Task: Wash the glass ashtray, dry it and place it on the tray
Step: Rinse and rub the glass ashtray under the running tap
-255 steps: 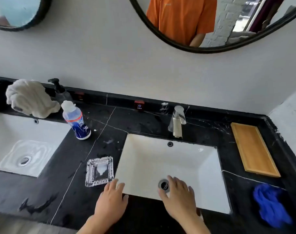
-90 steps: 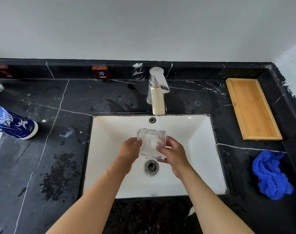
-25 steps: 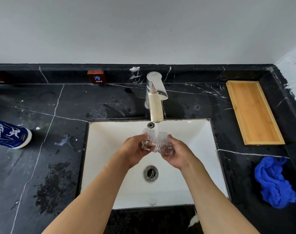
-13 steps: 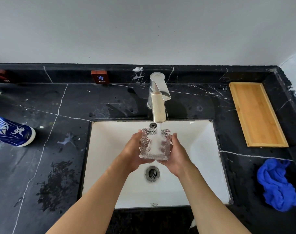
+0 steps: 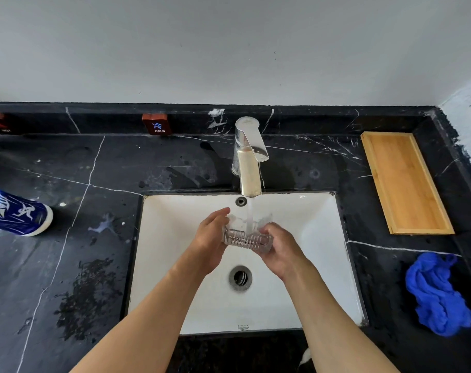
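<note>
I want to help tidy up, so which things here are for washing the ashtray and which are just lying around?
For the job:
- glass ashtray, held by the left hand and right hand
- running faucet
- white sink
- blue cloth, probably for drying
- wooden tray

Just lying about:
- blue-and-white bottle
- cold sign

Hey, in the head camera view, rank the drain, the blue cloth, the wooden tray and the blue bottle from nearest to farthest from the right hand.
From the right hand, which holds the glass ashtray:
1. Drain, just below it in the sink.
2. Blue cloth and wooden tray, both on the counter to the right; too close to call.
3. Blue bottle, far left on the counter.
</note>
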